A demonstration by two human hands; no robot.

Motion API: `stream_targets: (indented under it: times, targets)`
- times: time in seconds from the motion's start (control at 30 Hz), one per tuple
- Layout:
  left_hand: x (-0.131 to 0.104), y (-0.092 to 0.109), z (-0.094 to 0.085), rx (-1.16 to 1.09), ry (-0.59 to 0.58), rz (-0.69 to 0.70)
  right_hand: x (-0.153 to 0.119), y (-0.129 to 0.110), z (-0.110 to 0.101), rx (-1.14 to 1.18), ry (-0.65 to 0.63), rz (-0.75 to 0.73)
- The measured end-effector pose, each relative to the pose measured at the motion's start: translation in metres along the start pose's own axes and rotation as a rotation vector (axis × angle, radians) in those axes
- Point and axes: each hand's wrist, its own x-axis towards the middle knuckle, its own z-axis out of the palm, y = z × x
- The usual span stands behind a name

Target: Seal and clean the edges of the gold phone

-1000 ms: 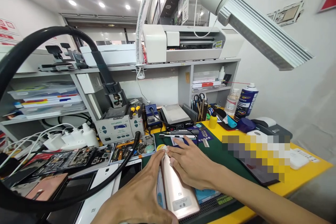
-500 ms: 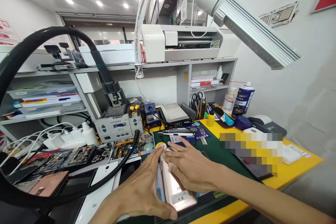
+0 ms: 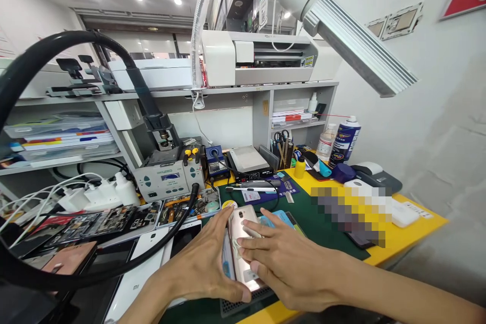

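Observation:
A rose-gold phone (image 3: 236, 223) lies back up between my hands, above a dark perforated mat (image 3: 231, 308). My left hand (image 3: 197, 263) grips its left side, fingers toward the top corner and thumb by the bottom edge. Across the phone's back and right side, my right hand (image 3: 288, 263) rests with its fingers spread. Something small and pale shows beneath those fingers, too covered to make out. Under the phone's left edge a bluish flat item is partly visible.
At left are a white phone (image 3: 132, 276), a parts tray (image 3: 210, 197) and a thick black hose (image 3: 94, 286) arching over the bench. Behind stand a grey soldering station (image 3: 170, 182), a toothbrush (image 3: 252, 189) and a yellow bottle (image 3: 299, 167).
My right hand has slid down and right over the phone, uncovering its top end and camera. My left hand keeps its hold. The whole view has shifted slightly.

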Motion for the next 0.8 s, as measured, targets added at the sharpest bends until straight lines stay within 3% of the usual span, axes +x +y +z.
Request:
stream_targets:
  times: [0.37, 0.8]
  targets:
    - [0.004, -0.006, 0.003, -0.047, 0.014, 0.046, -0.012, -0.007, 0.007, -0.071, 0.01, -0.012]
    - [0.003, 0.001, 0.0, -0.069, -0.023, 0.002, 0.045, 0.027, 0.011, -0.146, 0.121, 0.041]
